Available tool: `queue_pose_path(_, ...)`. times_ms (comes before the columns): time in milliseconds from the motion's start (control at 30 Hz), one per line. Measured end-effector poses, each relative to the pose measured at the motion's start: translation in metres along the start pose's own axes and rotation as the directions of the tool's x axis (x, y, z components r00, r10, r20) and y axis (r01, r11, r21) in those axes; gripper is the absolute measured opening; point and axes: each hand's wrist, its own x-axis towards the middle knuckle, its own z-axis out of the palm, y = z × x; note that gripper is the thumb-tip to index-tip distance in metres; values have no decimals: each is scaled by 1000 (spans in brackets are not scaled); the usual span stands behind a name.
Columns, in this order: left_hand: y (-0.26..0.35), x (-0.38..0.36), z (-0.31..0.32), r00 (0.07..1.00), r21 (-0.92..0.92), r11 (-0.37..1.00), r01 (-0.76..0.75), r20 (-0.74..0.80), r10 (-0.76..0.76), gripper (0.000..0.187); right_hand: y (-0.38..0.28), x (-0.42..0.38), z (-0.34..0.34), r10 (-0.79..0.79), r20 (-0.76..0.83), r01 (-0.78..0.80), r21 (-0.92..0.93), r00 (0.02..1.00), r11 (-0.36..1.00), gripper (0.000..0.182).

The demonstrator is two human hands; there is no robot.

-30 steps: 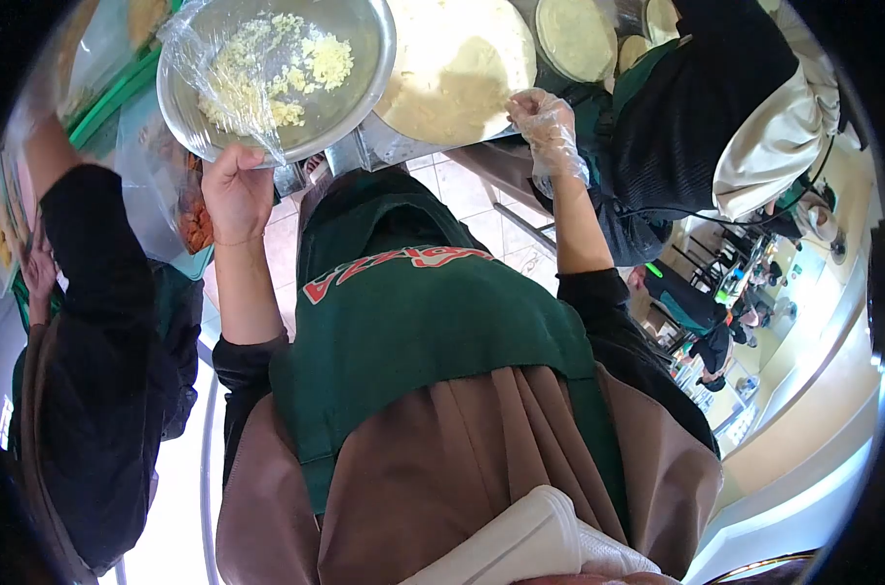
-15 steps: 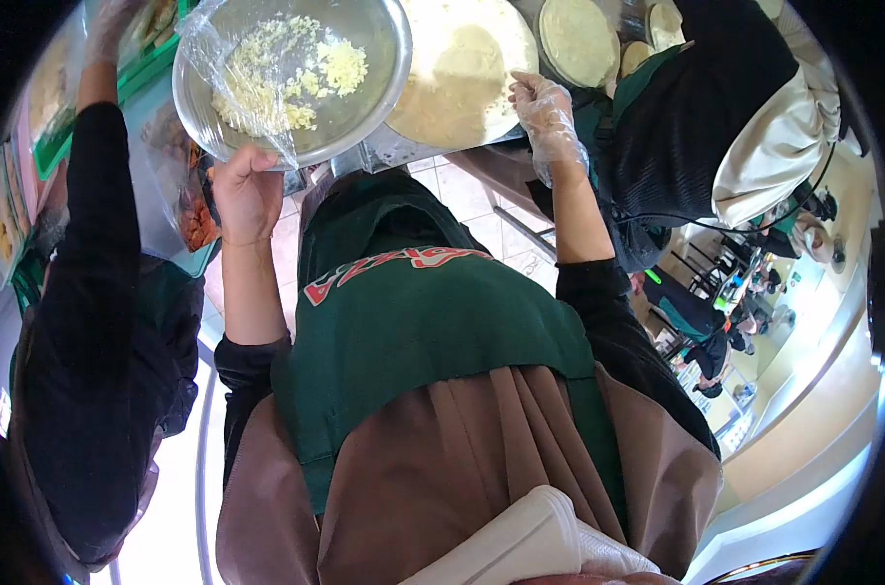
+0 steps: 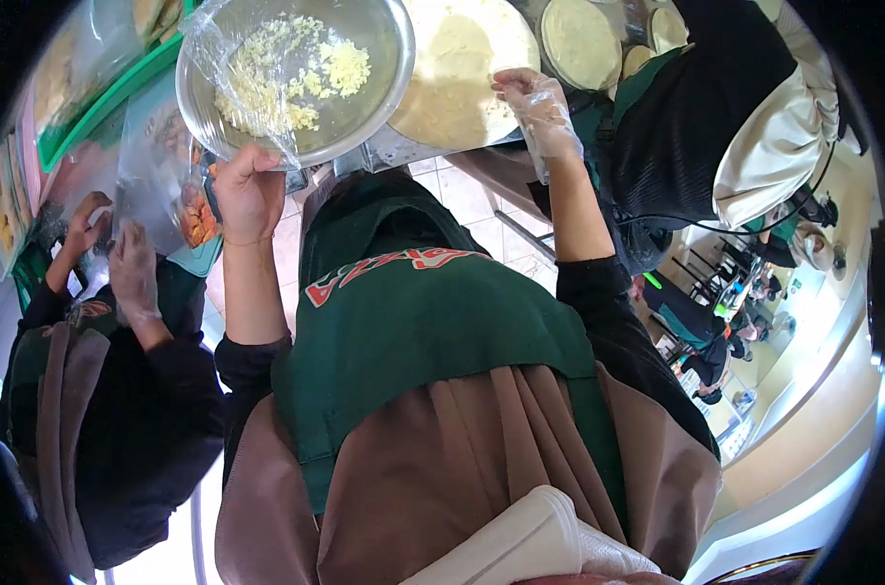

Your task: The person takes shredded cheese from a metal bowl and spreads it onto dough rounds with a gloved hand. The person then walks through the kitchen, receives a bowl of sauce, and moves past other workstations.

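My bare left hand (image 3: 249, 195) grips the near rim of a metal bowl (image 3: 379, 93), thumb on top of the edge. Inside lie pale yellow, finely chopped bits (image 3: 345, 68) that look like grated cheese. Clear plastic wrap (image 3: 204, 58) hangs over the bowl's left side. My right hand (image 3: 540, 112), in a clear plastic glove, is over the right edge of a large round of pale dough (image 3: 452, 68). Its fingers are drawn together; what they hold, if anything, is hidden. A shadow falls across the dough.
More dough rounds (image 3: 581, 44) lie beyond my right hand. At left are a green-rimmed tray (image 3: 96, 102) and a container of orange-red pieces (image 3: 197, 219). A co-worker's gloved hand (image 3: 134, 268) is near it. Another person in black (image 3: 701, 117) stands close on my right.
My right hand has shifted slightly left over the dough. The bowl has barely moved. The co-worker on the left has drawn their arm back, and both their hands now show by the containers.
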Motion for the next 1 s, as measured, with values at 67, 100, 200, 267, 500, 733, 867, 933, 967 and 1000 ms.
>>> queue_pose_path(67,1,-2,4,1000,-25,1000,5,25,-4,25,-8,5,6,38,-126,-69,-252,991,965,24)
queue_pose_path(100,2,-1,6,1000,-18,1000,5,-3,-5,24,-14,7,7,37,-126,-68,-252,991,965,24)
queue_pose_path(200,2,-2,7,999,-13,1000,-5,-46,5,23,-20,12,8,-24,-141,-59,-555,990,830,23)
queue_pose_path(267,2,-2,7,998,-17,1000,-14,-59,13,22,-13,19,8,-100,-100,21,-593,990,805,21)
queue_pose_path(500,3,-4,3,1000,-13,1000,-11,-6,11,27,-16,22,11,-105,-123,9,-608,987,794,20)
queue_pose_path(733,1,-5,10,998,0,999,-40,-58,40,37,-13,29,11,61,-168,-135,-479,984,868,16)
queue_pose_path(867,1,-4,2,1000,-24,1000,-10,-22,9,39,-9,34,7,-24,-147,-65,-572,989,818,17)
queue_pose_path(933,5,-9,13,998,-39,999,6,-57,-8,32,-19,28,7,-16,-131,-72,-636,991,768,17)
queue_pose_path(967,5,-9,14,998,-39,999,5,-58,-7,32,-21,27,8,-11,-118,-75,-697,993,713,17)
queue_pose_path(1000,5,-9,15,997,-42,999,11,-75,-14,30,-19,27,8,-11,-117,-74,-698,993,712,17)
